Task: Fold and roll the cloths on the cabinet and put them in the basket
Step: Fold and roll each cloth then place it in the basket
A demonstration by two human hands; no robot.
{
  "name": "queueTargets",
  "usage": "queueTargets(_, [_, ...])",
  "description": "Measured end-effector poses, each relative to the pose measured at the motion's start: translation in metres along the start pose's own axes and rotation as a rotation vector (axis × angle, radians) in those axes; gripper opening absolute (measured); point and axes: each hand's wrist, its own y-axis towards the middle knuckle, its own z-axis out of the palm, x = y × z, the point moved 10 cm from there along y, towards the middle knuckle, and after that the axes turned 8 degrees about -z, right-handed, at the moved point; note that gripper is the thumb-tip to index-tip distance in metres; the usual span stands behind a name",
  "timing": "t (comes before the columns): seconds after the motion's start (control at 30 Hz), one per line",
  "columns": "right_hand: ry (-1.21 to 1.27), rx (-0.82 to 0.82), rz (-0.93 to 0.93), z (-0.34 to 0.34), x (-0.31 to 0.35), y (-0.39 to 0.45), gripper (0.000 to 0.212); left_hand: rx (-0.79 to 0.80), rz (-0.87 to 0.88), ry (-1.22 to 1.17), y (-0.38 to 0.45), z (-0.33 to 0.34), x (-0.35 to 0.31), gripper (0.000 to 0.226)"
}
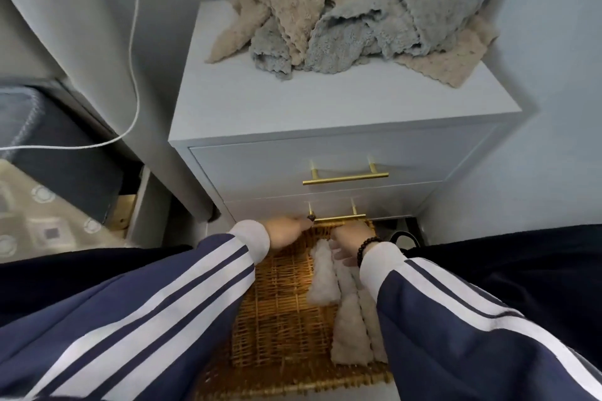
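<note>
White walls close a narrow corner where a white cabinet [325,107] stands, and on its top lies a loose heap of beige and grey cloths [355,10], not yet folded, pushed toward the back so the front part of the top is bare for folding. On the floor just before the lower drawer sits a wicker basket [277,319], close enough that a roll can go straight down from the cabinet. Several pale rolled cloths [338,296] lie side by side along the right side of the basket, which leaves the left side free for more rolls. The left hand [286,233] rests at the far rim of the basket, fingers bent over the edge, probably to steady it. The right hand [350,242] is low over the far end of the rolls, fingers curled down on one of them; whether it really pinches the cloth cannot be told. A white cable [135,58] hangs at the left, well apart from both hands.
</note>
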Motion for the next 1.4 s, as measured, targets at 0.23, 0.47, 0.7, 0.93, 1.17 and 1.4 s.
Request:
queueTargets(0.23, [-0.244, 0.057, -0.177, -0.017, 0.074, -0.039, 0.020, -0.050, 0.051, 0.130, -0.057, -0.050, -0.030, 0.041])
queueTargets(0.47, [-0.576, 0.122, -0.357, -0.032, 0.147, -0.101, 0.039, -0.179, 0.192, 0.288, -0.105, -0.094, -0.063, 0.044])
queueTargets(0.7, [-0.595, 0.042, -0.489, -0.079, 0.201, -0.141, 0.040, -0.183, 0.271, -0.149, -0.120, -0.147, -0.081, 0.023])
queueTargets(0.93, [-0.222, -0.108, -0.712, -0.095, 0.250, -0.131, 0.011, -0.416, 0.341, -0.338, -0.105, -0.198, -0.103, 0.017])
queueTargets(1.17, [-0.302, -0.395, -0.961, -0.105, 0.303, -0.121, 0.022, -0.502, 0.372, -0.525, -0.081, -0.233, -0.114, 0.020])
queueTargets(1.4, [-0.135, -0.555, -0.987, -0.121, 0.329, -0.100, 0.031, -0.487, 0.437, -0.717, -0.069, -0.237, -0.144, 0.028])
